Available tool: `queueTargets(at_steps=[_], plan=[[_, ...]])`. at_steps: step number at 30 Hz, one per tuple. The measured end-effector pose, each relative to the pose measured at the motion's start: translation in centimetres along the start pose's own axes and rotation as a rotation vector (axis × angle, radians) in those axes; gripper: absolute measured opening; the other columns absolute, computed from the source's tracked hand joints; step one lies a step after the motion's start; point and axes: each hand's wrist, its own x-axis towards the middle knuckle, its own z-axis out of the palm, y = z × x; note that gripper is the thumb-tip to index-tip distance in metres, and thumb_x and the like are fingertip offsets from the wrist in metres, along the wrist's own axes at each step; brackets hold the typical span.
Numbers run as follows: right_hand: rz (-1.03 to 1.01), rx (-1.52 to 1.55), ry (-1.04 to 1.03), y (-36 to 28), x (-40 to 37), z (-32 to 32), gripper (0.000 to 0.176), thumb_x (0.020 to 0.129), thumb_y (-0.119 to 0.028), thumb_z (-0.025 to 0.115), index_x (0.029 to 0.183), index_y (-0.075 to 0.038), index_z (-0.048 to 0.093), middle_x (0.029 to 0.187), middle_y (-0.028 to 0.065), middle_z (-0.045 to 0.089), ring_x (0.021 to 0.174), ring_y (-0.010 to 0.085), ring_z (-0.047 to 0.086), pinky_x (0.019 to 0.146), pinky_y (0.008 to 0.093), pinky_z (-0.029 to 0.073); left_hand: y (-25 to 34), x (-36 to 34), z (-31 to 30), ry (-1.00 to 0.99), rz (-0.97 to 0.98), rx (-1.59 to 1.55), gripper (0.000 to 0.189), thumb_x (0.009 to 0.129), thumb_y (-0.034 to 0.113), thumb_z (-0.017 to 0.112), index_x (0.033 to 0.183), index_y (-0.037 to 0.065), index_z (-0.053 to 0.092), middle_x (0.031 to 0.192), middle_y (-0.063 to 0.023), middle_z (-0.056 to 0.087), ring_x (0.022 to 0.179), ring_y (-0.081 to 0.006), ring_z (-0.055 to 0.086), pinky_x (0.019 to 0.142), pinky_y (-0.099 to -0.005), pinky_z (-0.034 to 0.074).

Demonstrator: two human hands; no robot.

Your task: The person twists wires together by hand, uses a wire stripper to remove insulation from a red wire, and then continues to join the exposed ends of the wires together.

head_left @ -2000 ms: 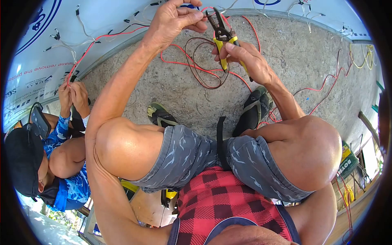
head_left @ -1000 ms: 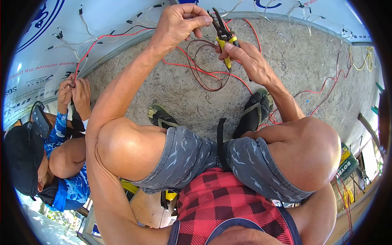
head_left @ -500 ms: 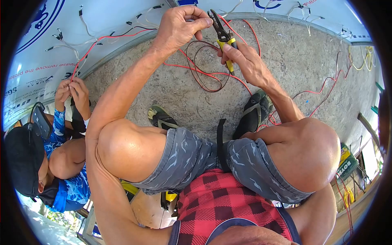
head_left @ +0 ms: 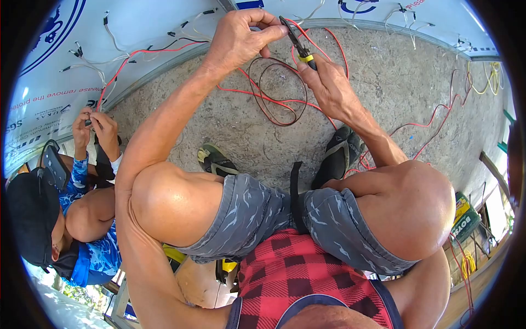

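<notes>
Squatting over the concrete floor (head_left: 394, 77), left hand (head_left: 241, 38) grip pinched the wire (head_left: 276, 124) end up at the nose of the wire stripper (head_left: 298, 43), right hand (head_left: 329, 90) grip wrapped tight round its handles, apparently steadying for the bite.

The slim, black-jawed, yellow-handled metal wire stripper (head_left: 298, 43) slants above the grey concrete floor (head_left: 383, 71), its tip meeting a thin dark-red wire (head_left: 280, 124) looped on that floor.
</notes>
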Motion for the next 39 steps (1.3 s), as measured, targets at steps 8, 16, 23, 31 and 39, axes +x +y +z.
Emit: queueTargets(at_steps=[8,16,23,31,39], plan=[[0.137,0.168,-0.037,-0.4,-0.1,-0.4,0.041,0.102,-0.032,0.049,0.084,0.004,0.054,0.065,0.0163,0.057,0.06,0.0313,0.057,0.06,0.0446,0.043,-1.0,1.3,-0.6,-0.094,-0.039,-0.139,0.017,0.09,0.018,0.074,0.097,0.003,0.072,0.08,0.0007,0.067,0.059,-0.0032,0.05,0.054,-0.02,0.038],[0.199,0.654,-0.243,-0.2,0.2,-0.9,0.045,0.103,-0.037,0.043,0.074,-0.004,0.05,0.088,0.0128,0.062,0.078,0.0182,0.059,0.065,0.0317,0.045,-2.7,1.3,-1.5,-0.154,-0.038,-0.42,0.012,0.091,0.01,0.072,0.1,0.002,0.072,0.083,-0.0022,0.067,0.059,-0.003,0.043,0.056,-0.0181,0.036],[0.332,1.034,-0.241,-0.6,0.1,-0.6,0.045,0.102,-0.036,0.041,0.074,-0.003,0.053,0.091,0.0139,0.063,0.077,0.019,0.061,0.063,0.0304,0.045,-2.8,1.1,-1.9,-0.201,-0.023,-0.462,0.012,0.092,0.011,0.072,0.1,0.002,0.072,0.084,-0.0025,0.068,0.059,-0.0024,0.042,0.055,-0.0172,0.036],[0.355,0.97,-0.295,0.3,0.3,-1.6,0.049,0.103,-0.039,0.042,0.083,0.003,0.059,0.094,0.0165,0.064,0.084,0.0248,0.063,0.074,0.0354,0.05,-1.7,1.0,-2.3,-0.265,-0.028,-0.232,0.013,0.091,0.014,0.073,0.099,0.003,0.072,0.082,-0.0006,0.069,0.059,-0.0015,0.044,0.055,-0.0177,0.036],[-0.067,-0.413,-0.419,3.9,-4.9,-1.1,0.044,0.094,-0.041,0.06,0.106,0.001,0.067,0.11,0.0204,0.056,0.112,0.0354,0.054,0.098,0.0491,0.042,0.2,0.9,-2.8,-0.317,0.085,0.442,0.012,0.088,0.014,0.075,0.092,0.003,0.075,0.078,0.0016,0.069,0.063,-0.0042,0.052,0.057,-0.0253,0.041]])
